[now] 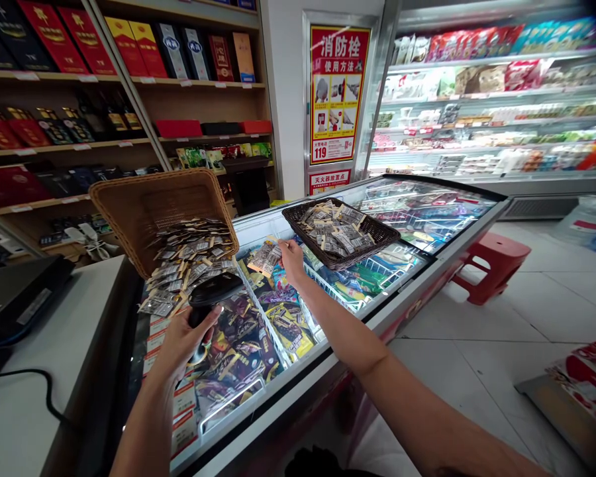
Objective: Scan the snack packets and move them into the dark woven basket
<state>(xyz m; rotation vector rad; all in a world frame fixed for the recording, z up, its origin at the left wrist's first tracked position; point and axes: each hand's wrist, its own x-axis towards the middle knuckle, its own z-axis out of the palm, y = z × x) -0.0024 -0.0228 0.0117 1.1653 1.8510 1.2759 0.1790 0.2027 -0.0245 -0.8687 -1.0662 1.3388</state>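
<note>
My left hand (186, 338) is wrapped round the handle of a black barcode scanner (213, 289), whose head points toward the middle of the freezer. My right hand (291, 258) pinches the edge of a small clear snack packet (265, 257) above the freezer's glass top. To the left, a tan wicker basket (163, 189) lies tipped on its side, with many similar packets (189, 265) spilling from its mouth. A dark brown woven basket (338, 262) stands just right of my right hand and holds a heap of the same kind of packets (335, 225).
Under the glass, the chest freezer (407, 281) holds wrapped ice creams in wire baskets. A grey counter (79, 311) with a black device (24, 291) borders the left. Shelves (144, 79) of boxes stand behind. A red stool (496, 262) and a carton (589, 377) are at the right.
</note>
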